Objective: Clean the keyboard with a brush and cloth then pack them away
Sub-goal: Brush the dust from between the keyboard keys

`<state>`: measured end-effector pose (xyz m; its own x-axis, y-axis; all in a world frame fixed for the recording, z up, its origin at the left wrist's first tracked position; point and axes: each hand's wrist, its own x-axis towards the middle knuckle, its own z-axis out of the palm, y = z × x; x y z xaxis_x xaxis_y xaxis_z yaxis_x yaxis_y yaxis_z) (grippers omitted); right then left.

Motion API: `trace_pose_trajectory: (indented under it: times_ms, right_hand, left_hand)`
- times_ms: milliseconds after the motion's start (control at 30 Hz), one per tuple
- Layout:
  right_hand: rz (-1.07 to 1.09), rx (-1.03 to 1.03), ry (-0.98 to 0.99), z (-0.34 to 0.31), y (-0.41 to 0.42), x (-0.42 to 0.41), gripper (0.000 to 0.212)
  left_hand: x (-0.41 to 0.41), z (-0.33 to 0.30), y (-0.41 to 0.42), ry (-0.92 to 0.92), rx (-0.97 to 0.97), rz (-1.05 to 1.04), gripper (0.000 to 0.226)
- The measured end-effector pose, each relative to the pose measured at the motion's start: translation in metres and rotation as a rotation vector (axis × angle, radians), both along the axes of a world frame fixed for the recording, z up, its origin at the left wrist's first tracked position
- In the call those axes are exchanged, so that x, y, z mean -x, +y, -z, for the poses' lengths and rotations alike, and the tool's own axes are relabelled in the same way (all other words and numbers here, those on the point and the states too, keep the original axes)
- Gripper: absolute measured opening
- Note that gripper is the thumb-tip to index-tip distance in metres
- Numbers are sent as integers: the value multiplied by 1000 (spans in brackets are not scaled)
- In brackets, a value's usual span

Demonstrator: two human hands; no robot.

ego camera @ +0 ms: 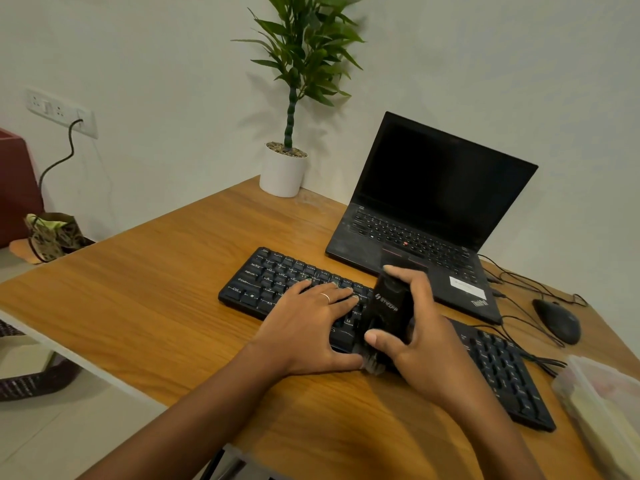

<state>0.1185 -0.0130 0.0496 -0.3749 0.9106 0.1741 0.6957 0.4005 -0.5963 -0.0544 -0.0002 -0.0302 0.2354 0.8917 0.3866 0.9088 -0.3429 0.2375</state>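
1. The wooden desk [166, 271] fills most of the view and carries everything below.
2. An open laptop [429, 216] with a dark screen sits at the far right of the desk, just behind the keyboard.
3. The black keyboard [277, 275] lies slantwise across the middle of the desk, its near right end reaching toward a clear plastic container [602, 403] at the right edge.
4. A potted plant [287, 161] in a white pot stands at the desk's far corner against the wall.
5. The left hand [308, 323] lies flat on the keys, fingers straight and spread, pressing the keyboard down; a ring shows on one finger.
6. The right hand [422, 337] grips the black brush [388, 317], thumb on its near side and fingers curled over the top.
7. The brush stands on the keyboard's middle, bristles down at the near edge, just beside the left hand.
8. A black mouse [557, 320] rests right of the laptop, its cable trailing.
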Motion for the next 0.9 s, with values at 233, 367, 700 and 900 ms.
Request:
trace_pose_trajectory:
  times_ms: [233,367,700,900]
  right_hand:
    - [57,-86,-24,2,1,0,77]
    - [19,-2,9,-1,2,-4,77]
    - [38,-126,-50,3,-2,6,80]
    - [-17,-49,-100,0,-6,4,80]
  left_hand:
    - [-1,-1,-1,10,14,-6,95]
    - [0,-2,0,16,5,-6,94]
    - [1,0,-1,7,-13,-2,94]
    - [1,0,0,4,-14,0,91]
